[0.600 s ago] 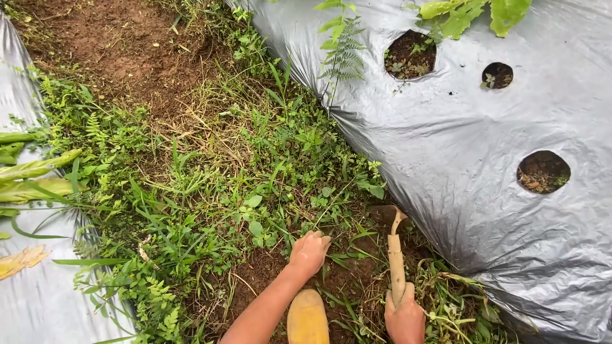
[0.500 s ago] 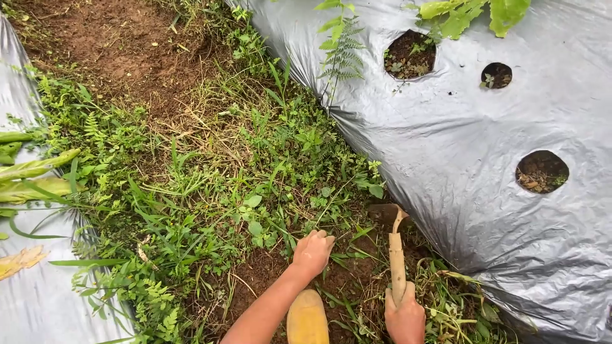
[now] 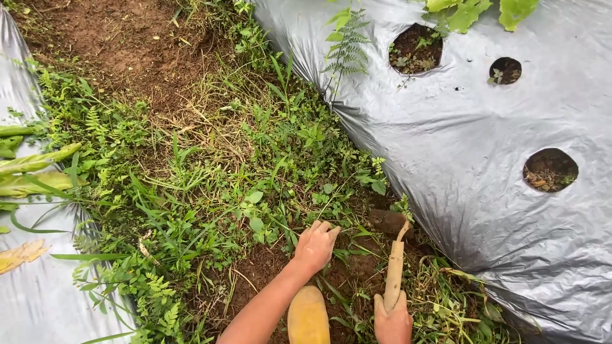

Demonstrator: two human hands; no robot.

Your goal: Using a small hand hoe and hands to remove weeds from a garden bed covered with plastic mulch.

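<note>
My left hand [image 3: 315, 245] reaches into the weeds [image 3: 255, 191] at the edge of a bare soil patch, its fingers closed around grass stems. My right hand [image 3: 393, 322] grips the pale wooden handle of a small hand hoe [image 3: 394, 264]. The hoe's dark blade [image 3: 387, 221] rests on the soil beside the silver plastic mulch sheet [image 3: 459, 153]. A yellow shoe tip [image 3: 308, 316] shows between my arms at the bottom edge.
Round planting holes [image 3: 550, 170] [image 3: 414, 48] [image 3: 505, 70] pierce the mulch sheet on the right. A fern [image 3: 347, 44] grows at its edge. Another silver sheet [image 3: 32, 299] with long green leaves [image 3: 35, 172] lies at the left. Bare brown earth [image 3: 115, 44] lies at the top left.
The hoe blade has moved slightly forward along the ground and my right hand dropped lower in view. My left hand shifted a little forward into the weeds.
</note>
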